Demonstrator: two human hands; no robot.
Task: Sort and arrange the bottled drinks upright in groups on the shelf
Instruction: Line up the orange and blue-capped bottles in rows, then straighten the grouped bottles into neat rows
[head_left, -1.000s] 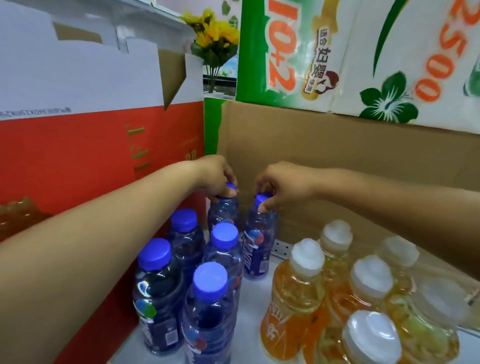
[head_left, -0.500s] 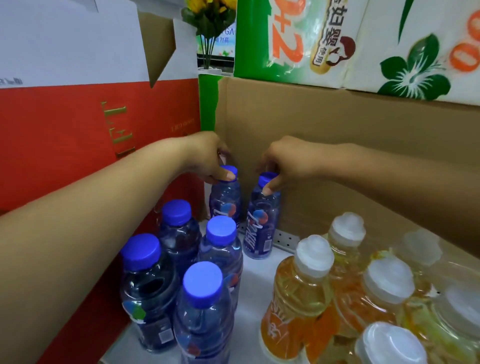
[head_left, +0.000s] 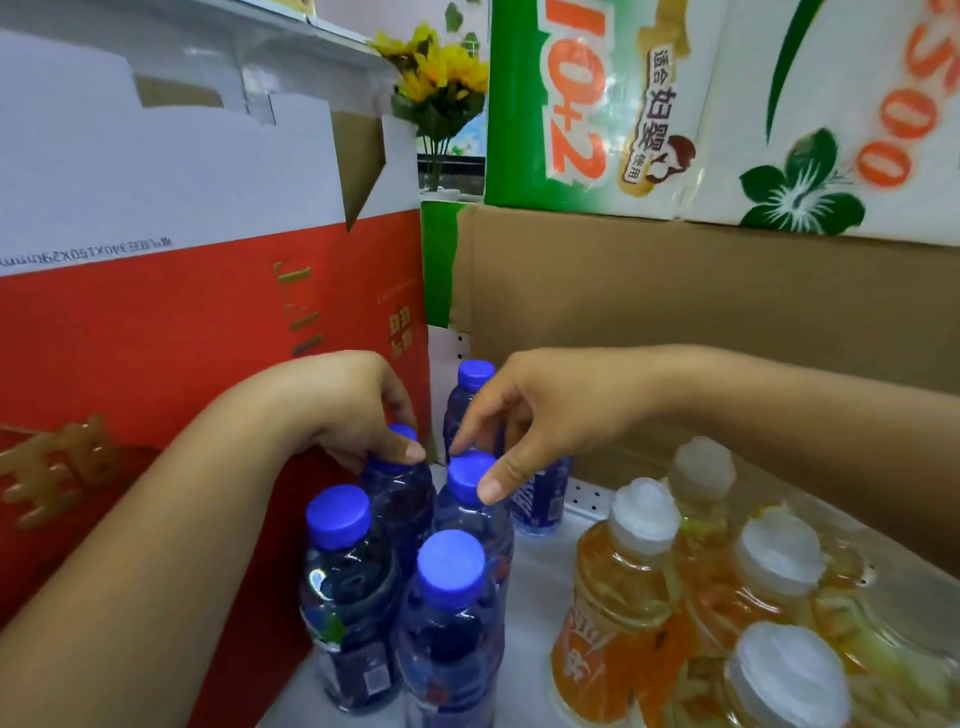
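Several blue-capped water bottles stand upright in two columns at the left of the white shelf (head_left: 535, 587). My left hand (head_left: 358, 410) grips the top of the middle-left bottle (head_left: 400, 499), covering most of its cap. Beside it, my right hand (head_left: 530, 415) pinches the cap of the middle-right bottle (head_left: 470, 475) between thumb and forefinger. Two bottles stand at the back, one with its cap showing (head_left: 477, 374), the other (head_left: 540, 499) mostly behind my right hand. Nearest me are two more (head_left: 338, 514) (head_left: 451, 569). Orange drinks with white caps (head_left: 644, 506) are grouped at the right.
A tall red carton (head_left: 156, 338) walls the left side, close against the blue bottles. Brown cardboard (head_left: 675, 291) closes the back, with a tissue pack (head_left: 675, 104) on top. Yellow artificial flowers (head_left: 441, 78) stand far behind. A bare shelf strip runs between the two bottle groups.
Both hands have let go of the two back bottles, which stay standing, and have come nearer to me onto the caps of the middle pair. The camera has tilted.
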